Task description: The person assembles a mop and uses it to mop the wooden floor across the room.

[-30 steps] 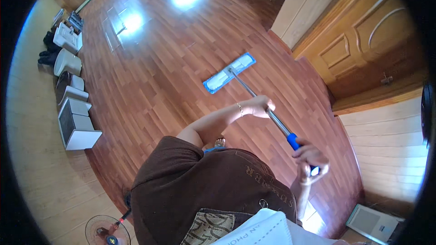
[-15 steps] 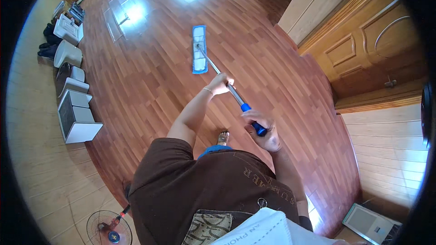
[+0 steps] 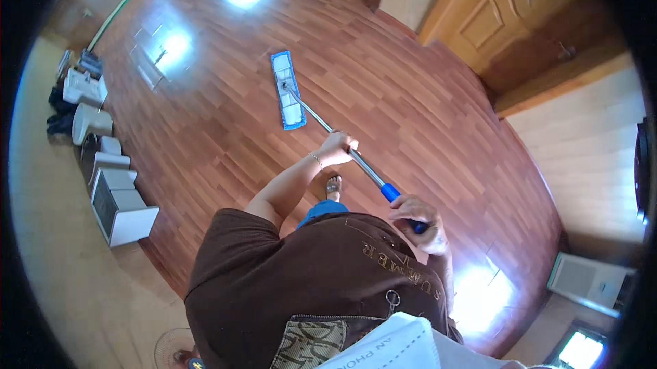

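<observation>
A flat floor mop (image 3: 288, 98) with a blue-edged, white-backed rectangular head lies on the wood-look floor (image 3: 226, 157) ahead of me. Its metal pole slants down from the head toward my right side and ends in a blue grip. My left hand (image 3: 336, 148), with a bracelet at the wrist, is closed around the middle of the pole. Lower and to the right, my right hand (image 3: 420, 222) wraps the blue grip at the pole's end. One sandalled foot (image 3: 333, 185) shows beneath the left forearm.
Along the left wall stand several white fixtures, among them a cabinet (image 3: 126, 208) and a toilet-like piece (image 3: 91, 122), with dark shoes (image 3: 61, 112) behind. A wooden door (image 3: 513, 20) is at the right. A fan (image 3: 179, 352) stands lower left; a boxy white appliance (image 3: 588, 280) sits lower right.
The mop head has swung slightly and sits a little lower and left in view. My right hand has shifted right and down with the grip. The view has turned a little.
</observation>
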